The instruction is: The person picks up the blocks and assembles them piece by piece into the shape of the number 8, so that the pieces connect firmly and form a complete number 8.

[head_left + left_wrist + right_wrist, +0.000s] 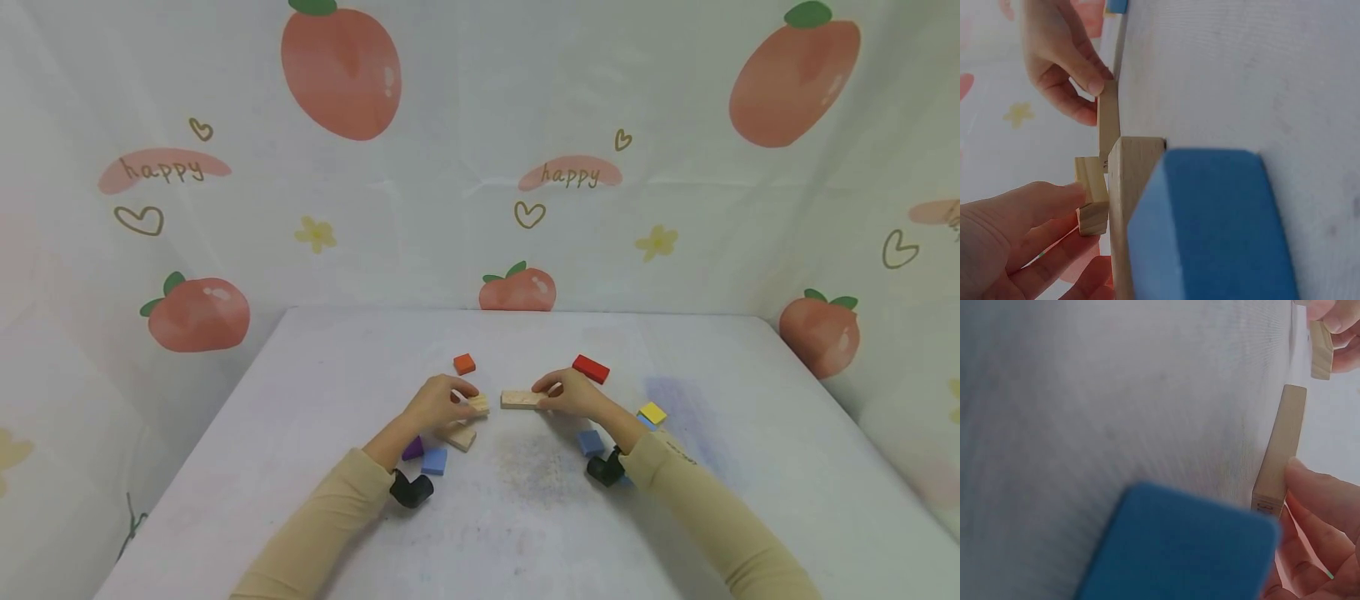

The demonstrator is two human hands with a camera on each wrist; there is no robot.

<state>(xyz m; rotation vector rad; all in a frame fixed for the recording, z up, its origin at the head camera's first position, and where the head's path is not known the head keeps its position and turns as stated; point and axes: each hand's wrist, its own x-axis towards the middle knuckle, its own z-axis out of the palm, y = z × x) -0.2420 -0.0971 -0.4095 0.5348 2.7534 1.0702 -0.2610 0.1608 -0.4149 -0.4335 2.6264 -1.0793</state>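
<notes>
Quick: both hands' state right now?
Left hand: holding a small wooden block, pinched between thumb and fingers.
Right hand: holding a long wooden block near one end.

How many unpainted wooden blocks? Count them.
3: one block in the left hand, another block in the right hand, third block lying near the left hand. More may be hidden.

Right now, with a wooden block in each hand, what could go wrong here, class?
The left hand might nudge the loose wooden block close beside it. The left-held block and right-held block are close, so a slip could knock them together. The black wrist camera on the right might brush the nearby blue block.
</notes>
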